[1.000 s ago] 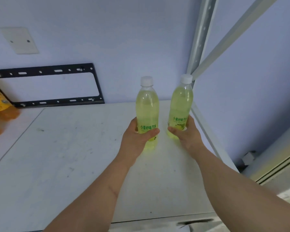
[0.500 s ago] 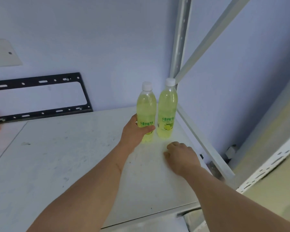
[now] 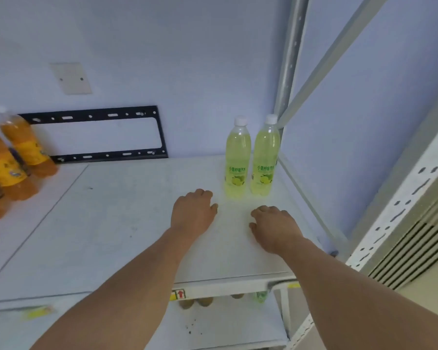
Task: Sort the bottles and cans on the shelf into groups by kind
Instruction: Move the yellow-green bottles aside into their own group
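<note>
Two yellow-green lime soda bottles with white caps stand upright side by side in the back right corner of the white shelf (image 3: 127, 223): the left bottle (image 3: 237, 157) and the right bottle (image 3: 266, 155). My left hand (image 3: 192, 213) hovers just in front and to the left of them, holding nothing, its fingers loosely curled. Just below the bottles, my right hand (image 3: 276, 227) is likewise without a load, fingers curled down. Several orange soda bottles (image 3: 23, 147) stand at the shelf's far left, blurred.
A black metal bracket (image 3: 99, 133) leans against the back wall. The grey shelf upright (image 3: 288, 72) and a diagonal brace rise at the back right. Bottle tops (image 3: 197, 301) show on the lower shelf under the front edge. A vented white unit (image 3: 415, 243) stands to the right.
My left hand let go of the left lime bottle and drew back. Both hands now sit apart from the two standing bottles. The view swung left, bringing the orange bottles in.
</note>
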{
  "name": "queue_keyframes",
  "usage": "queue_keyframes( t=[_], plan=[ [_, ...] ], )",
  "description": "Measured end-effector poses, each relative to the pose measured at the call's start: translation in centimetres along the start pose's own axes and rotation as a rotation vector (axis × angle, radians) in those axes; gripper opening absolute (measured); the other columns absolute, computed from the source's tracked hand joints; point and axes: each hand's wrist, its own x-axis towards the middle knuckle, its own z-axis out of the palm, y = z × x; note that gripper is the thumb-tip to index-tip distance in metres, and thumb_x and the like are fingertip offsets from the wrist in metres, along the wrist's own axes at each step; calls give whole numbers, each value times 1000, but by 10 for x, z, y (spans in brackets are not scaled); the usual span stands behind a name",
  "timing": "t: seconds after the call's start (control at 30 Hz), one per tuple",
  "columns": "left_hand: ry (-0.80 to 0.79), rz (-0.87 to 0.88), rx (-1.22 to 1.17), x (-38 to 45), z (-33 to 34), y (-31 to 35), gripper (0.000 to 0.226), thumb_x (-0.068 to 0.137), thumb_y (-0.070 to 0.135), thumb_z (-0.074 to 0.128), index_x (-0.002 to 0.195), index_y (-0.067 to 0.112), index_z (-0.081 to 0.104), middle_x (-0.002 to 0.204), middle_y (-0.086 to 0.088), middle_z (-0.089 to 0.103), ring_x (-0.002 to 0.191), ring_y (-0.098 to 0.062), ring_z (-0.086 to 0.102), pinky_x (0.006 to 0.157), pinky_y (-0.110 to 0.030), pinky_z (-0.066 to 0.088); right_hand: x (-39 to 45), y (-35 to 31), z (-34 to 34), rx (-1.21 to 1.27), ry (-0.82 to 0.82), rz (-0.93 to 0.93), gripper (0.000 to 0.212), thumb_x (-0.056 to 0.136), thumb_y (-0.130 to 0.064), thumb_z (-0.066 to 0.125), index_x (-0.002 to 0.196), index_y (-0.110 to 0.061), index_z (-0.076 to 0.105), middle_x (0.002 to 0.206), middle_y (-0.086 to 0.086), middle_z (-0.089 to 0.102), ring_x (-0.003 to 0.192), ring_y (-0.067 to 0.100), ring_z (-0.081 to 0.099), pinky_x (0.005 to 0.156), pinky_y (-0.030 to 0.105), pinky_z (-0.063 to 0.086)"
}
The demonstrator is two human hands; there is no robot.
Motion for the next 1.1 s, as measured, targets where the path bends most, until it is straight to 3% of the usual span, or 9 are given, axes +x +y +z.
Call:
queue_keyframes(
  t=[0.1,0.17,0.23,0.57,0.97,1.1],
  plan=[
    [116,145,275,-56,-13,-35,26,95,32,51,100,15,70,93,-3,67,78,-25,62,66,-34,45,-14,-33,-1,-49,35,-113,35,103,-30,30,129,-16,49,132,4,51,122,25,47,100,38,36],
    [182,177,343,-92,-22,-59,15,83,26,66,75,13,70,70,-3,63,60,-24,59,56,-33,46,-24,-62,-2,-80,64,-197,35,104,-29,29,130,-16,48,133,4,51,122,25,47,99,37,37],
    [204,183,370,-125,-32,-82,14,74,21,74,65,13,66,61,-3,59,54,-25,57,52,-32,45,-35,-94,-2,-102,100,-276,35,103,-29,30,130,-16,48,131,4,52,121,24,48,98,37,38],
    [244,56,473,-241,-88,-211,14,80,24,68,70,15,65,65,-1,56,59,-24,54,55,-32,43,-62,-267,-16,-141,194,-528,29,98,-20,41,124,-16,51,123,3,55,113,24,51,93,35,37],
    [297,-50,479,-324,-149,-438,14,78,25,70,71,14,67,67,-3,60,61,-27,59,55,-34,44,-55,-538,-35,-77,187,-583,30,100,-24,38,127,-16,49,127,5,54,117,25,50,95,37,38],
    [341,-131,438,-338,-157,-506,27,85,29,49,71,13,66,69,-3,61,62,-27,59,55,-34,46,-38,-610,-43,37,170,-538,37,102,-29,35,137,-17,45,134,5,52,119,26,50,97,41,41]
  ],
)
